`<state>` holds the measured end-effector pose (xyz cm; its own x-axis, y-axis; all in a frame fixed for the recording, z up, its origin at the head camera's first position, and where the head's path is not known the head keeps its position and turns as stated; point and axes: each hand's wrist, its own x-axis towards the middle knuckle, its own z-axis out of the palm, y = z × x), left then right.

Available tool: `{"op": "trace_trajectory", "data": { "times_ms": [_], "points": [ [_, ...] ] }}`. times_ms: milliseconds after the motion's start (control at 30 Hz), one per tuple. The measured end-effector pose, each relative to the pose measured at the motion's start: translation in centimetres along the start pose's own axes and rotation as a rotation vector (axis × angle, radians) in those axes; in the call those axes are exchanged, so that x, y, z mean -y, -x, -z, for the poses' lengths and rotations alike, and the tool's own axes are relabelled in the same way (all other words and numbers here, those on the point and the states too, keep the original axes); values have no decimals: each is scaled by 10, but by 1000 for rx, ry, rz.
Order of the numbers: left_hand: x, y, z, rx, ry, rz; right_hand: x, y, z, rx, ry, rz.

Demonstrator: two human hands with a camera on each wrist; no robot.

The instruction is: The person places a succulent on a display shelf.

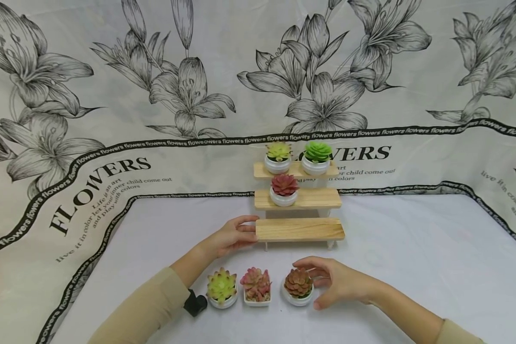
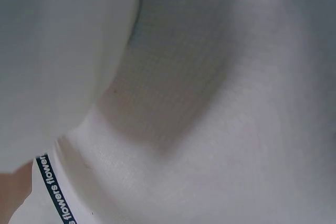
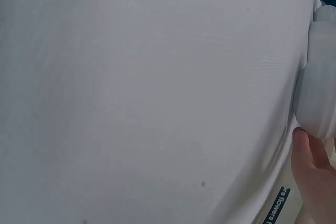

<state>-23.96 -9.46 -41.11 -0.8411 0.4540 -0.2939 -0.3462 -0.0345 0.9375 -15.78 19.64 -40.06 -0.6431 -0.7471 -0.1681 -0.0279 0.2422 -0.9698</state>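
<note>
A floral printed cloth (image 1: 215, 167) fills the background, and in front of it spreads the white tabletop (image 1: 395, 239). On this stands the wooden stand (image 1: 303, 234), 3 stepped planks on pale legs. The left hand (image 1: 236, 234) touches the left end of the lowest plank (image 1: 301, 227); whether its fingers and thumb clamp that end I cannot tell. The right hand (image 1: 337, 282) curves about the right side of the brown succulent (image 1: 298, 282), thumb in front and fingers behind, held apart with no clear pinch on it. The wrist views show mostly white surfaces and settle neither grip. The step in hand looks like taking hold of this plant while the left hand steadies the stand; the next move seems to call for bringing thumb and fingers together on the pot's wall, below the leaves, and keeping it level. The brown succulent sits upright on the tabletop in front of the stand, rightmost of 3 in a row, a tight rosette of reddish-brown leaves in a round white pot. To its left are the pink succulent (image 1: 256, 284) in a square pot, then a red-tipped yellow-green succulent (image 1: 221, 286). On the stand, the dark red succulent (image 1: 284, 185) occupies the middle plank, with a spiky yellow-green plant (image 1: 278, 152) and a bright green rosette (image 1: 318, 152) above. The smallest item is a black object (image 1: 195, 303) beside the left sleeve, its nature unclear.
</note>
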Motion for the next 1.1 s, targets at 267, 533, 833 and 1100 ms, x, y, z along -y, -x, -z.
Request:
{"op": "trace_trajectory", "data": {
  "times_ms": [267,533,833,1100],
  "points": [
    [-2,0,-1,-9,28,4,-6,-11,-7,11,16,39],
    [-2,0,-2,-10,31,9,-6,-16,-10,-7,11,28],
    [-2,0,-2,-13,21,10,-6,-11,-9,-43,39,-1],
    [-4,2,-4,-23,2,12,-7,0,-2,-81,17,-6]
  ]
}}
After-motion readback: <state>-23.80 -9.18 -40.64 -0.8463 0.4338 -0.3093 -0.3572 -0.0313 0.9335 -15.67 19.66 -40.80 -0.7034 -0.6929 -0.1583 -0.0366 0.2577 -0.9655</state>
